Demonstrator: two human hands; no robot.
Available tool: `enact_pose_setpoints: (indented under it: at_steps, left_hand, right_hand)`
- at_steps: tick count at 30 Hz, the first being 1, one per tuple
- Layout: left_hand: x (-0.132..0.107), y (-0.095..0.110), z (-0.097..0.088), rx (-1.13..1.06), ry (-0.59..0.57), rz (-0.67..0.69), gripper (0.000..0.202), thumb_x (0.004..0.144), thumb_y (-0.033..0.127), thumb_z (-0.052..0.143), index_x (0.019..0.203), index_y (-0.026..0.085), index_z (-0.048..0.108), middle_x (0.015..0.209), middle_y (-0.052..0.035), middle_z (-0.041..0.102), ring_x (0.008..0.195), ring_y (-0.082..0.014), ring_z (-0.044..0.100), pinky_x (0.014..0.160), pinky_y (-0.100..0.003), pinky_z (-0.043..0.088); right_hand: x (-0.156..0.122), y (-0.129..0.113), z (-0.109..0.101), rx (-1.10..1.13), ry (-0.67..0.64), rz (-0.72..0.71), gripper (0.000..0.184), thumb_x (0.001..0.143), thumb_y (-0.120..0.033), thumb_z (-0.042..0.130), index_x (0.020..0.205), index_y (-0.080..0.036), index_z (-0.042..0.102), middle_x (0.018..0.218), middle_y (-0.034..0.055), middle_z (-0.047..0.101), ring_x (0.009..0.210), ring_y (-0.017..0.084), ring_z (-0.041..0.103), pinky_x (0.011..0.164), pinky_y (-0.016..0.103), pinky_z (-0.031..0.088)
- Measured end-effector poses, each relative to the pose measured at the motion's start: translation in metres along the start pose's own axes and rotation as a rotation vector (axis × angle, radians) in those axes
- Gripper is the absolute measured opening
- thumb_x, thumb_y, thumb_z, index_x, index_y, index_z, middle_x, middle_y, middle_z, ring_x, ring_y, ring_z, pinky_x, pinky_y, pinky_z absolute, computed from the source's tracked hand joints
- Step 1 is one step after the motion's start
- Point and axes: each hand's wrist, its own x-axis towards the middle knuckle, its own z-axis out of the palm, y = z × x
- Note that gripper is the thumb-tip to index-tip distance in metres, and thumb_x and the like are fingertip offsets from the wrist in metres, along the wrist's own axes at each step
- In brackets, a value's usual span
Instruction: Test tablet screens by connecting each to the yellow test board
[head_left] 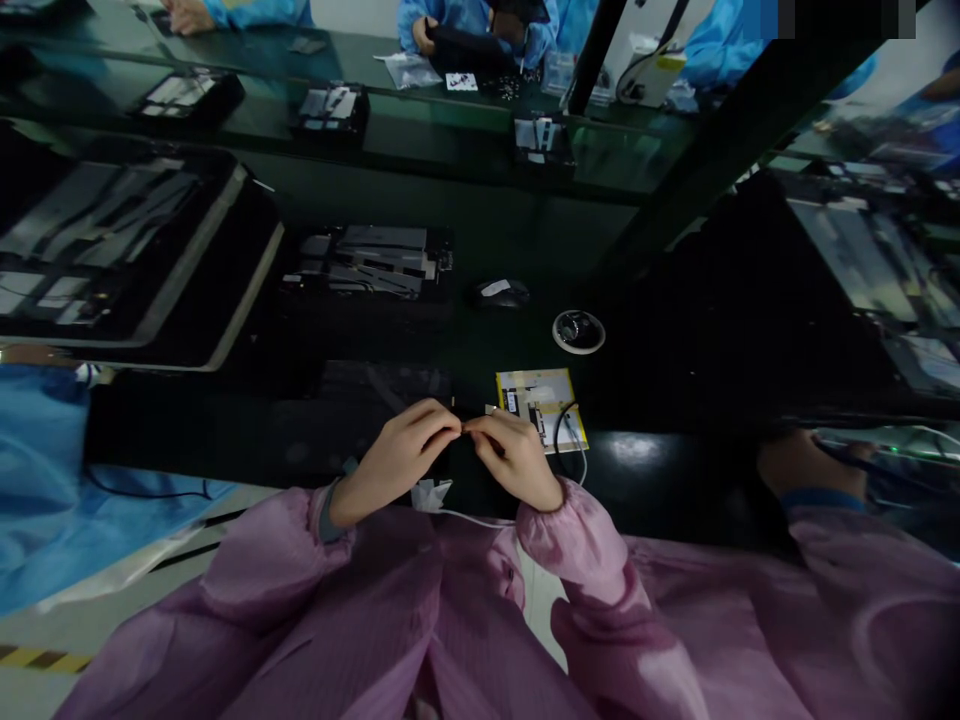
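Note:
My left hand (401,455) and my right hand (511,458) meet at the fingertips over the near edge of a dark green bench (675,470). Both are pinched closed on something tiny between them that I cannot make out. Just right of my right hand lies a yellow-edged flat part (551,395) with a small circuit board and a black and a white wire. A white scrap (431,493) lies under my wrists. Both arms wear pink sleeves.
A round tape roll (578,331) and a dark mouse-like object (500,292) sit beyond the part. An opened device (371,262) lies behind, with dark trays (112,250) to the left. Another person's hand (806,465) works at right; people in blue sit at the far side and left.

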Motion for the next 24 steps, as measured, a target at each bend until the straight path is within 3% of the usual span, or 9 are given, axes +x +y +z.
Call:
enact_pose_setpoints:
  at_steps: [24]
  left_hand:
    - [-0.0008,-0.0008,0.0024,0.015,0.014,0.03,0.009,0.093,0.018,0.05,0.089,0.02,0.058,0.086,0.0003,0.06,0.079,-0.0112,0.059,0.074,-0.022,0.049]
  right_hand:
    - [0.0005,0.0,0.0,-0.027,0.009,-0.071,0.019,0.091,-0.012,0.048,0.094,-0.019,0.066,0.075,0.002,0.065,0.068,0.014,0.056,0.066,0.026,0.045]
